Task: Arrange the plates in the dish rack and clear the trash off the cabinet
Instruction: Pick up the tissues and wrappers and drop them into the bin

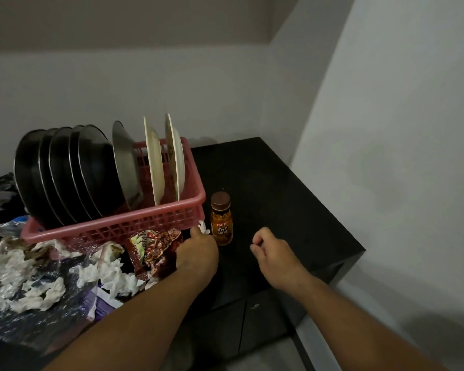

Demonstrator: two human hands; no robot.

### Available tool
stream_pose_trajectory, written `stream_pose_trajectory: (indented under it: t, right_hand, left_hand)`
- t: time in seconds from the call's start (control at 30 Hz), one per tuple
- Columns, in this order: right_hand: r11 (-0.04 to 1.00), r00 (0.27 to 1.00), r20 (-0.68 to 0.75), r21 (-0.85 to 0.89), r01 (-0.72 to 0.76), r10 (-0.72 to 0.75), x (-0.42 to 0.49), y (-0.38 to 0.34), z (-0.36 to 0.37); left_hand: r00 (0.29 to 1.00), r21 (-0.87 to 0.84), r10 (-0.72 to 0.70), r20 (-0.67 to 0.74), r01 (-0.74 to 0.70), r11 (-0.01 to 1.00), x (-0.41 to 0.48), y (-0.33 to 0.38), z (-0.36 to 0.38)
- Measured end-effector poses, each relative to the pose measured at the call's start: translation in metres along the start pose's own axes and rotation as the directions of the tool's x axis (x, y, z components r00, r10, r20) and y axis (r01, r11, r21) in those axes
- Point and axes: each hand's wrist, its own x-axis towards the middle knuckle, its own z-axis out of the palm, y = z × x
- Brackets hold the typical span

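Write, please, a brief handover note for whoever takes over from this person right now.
Left grip: holds the crumpled red snack wrapper in front of the pink plastic dish rack.
Right grip: loosely curled, empty, above the black cabinet top.
Done: black, steel and cream round plates stand on edge in the rack.
To do: bin the wrapper, crumpled white tissues and clear plastic film. The small brown-capped glass bottle stands beside the rack.
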Motion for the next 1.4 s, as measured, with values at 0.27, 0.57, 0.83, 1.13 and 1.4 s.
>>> stream_pose_trajectory:
  t: [0.27, 0.57, 0.83, 1.13, 1.4]
  right_hand:
    - [0.988, 0.994, 0.089, -0.149, -0.052, 0.066, -0.002, -0.003, -0.005]
    - [0.986, 0.989, 0.063, -0.116, -0.124, 0.132, -0.012, -0.004, -0.021]
    - [0.983, 0.993, 0.07, -0.162, -0.081, 0.093, -0.012, 0.002, -0.032]
    - [0.985, 0.999, 0.044, -0.171, -0.016, 0.024, -0.007, -0.005, -0.04]
    - [0.988, 0.998, 0.009, -0.146, 0.055, -0.054, -0.007, -0.041, -0.04]
  left_hand:
    - [0.993, 0.084, 0.122, 0.0, -0.121, 0.989, -0.021, 0.002, 0.001]
    - [0.994, -0.011, 0.11, 0.009, -0.11, 0.994, 0.015, -0.009, -0.011]
    - [0.989, 0.073, 0.111, 0.095, -0.118, 0.99, 0.047, -0.013, -0.006]
    - [0.995, -0.033, 0.093, -0.024, -0.093, 0.995, 0.036, -0.02, -0.007]
    - [0.981, -0.226, 0.129, -0.146, -0.16, 0.961, -0.009, -0.044, -0.03]
